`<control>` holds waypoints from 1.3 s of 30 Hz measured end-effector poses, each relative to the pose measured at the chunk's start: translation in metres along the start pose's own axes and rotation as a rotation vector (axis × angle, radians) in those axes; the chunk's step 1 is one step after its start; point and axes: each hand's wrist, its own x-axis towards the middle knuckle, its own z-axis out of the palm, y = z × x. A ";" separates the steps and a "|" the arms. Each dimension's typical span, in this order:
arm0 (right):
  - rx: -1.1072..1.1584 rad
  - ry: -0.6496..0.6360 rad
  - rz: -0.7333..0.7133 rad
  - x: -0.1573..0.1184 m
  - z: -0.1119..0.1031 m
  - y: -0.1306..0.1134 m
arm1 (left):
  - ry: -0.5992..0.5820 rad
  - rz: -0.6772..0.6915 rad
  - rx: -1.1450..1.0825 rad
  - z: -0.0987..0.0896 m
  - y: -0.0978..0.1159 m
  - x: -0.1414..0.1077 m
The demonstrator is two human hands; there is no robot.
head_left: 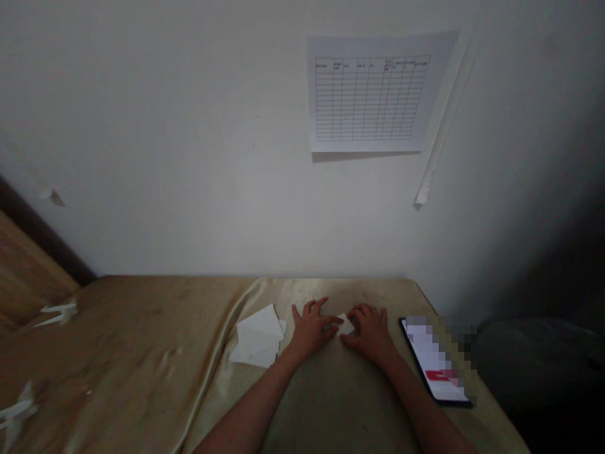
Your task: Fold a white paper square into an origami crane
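A small piece of white folded paper [345,325] lies on the cloth-covered table between my two hands. My left hand [312,328] has its thumb and index finger on the paper's left side, while its other fingers fan outward. From the other side, my right hand [372,329] grips the paper's right edge with thumb and index finger, its remaining fingers bent. Finer creases in the paper are too small to make out. Left of my left hand sits a loose stack of white paper sheets [259,334].
A phone [437,366] with a lit, partly blurred screen lies to the right. White folded paper shapes [59,310] rest on the gold-brown tablecloth [127,353] at the left. The wall [189,139] behind bears a printed table sheet [371,94].
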 end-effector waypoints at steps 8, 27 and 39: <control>0.067 0.039 -0.014 -0.002 0.005 0.004 | 0.032 0.013 -0.012 0.005 -0.004 0.001; 0.014 0.112 0.043 0.011 0.009 0.004 | 0.004 0.011 -0.017 0.002 -0.003 0.002; 0.031 0.108 0.045 0.010 0.012 0.007 | 0.043 0.044 -0.039 0.008 -0.006 0.003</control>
